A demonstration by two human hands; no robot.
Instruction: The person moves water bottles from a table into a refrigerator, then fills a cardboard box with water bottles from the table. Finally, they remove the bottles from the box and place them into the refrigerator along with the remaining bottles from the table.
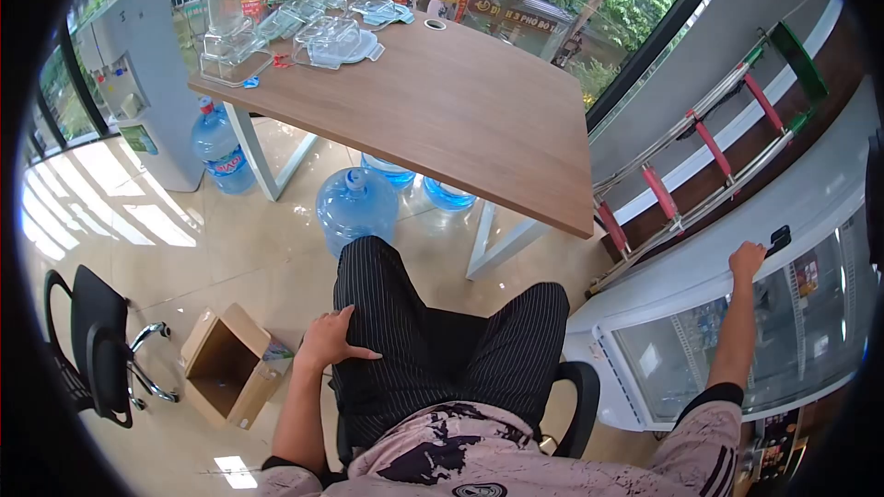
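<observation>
My left hand (327, 339) lies on my left thigh in striped trousers (382, 304), thumb spread away from the fingers, holding nothing. Off to the right, my right arm is stretched out to a white glass-door fridge (599, 350). My right hand (748, 260) is closed at the black door handle (780, 238), its fingers partly hidden from this angle. Behind the fridge's glass door (737, 322) are shelves with items too blurred to name. The door looks closed.
A wooden table (442, 101) ahead bears several clear plastic containers (331, 37). Large water bottles (357, 207) stand beneath and beside it. An open cardboard box (230, 368) and black chair (97, 331) are at left, a water dispenser (152, 83) behind. A ladder (704, 143) leans at right.
</observation>
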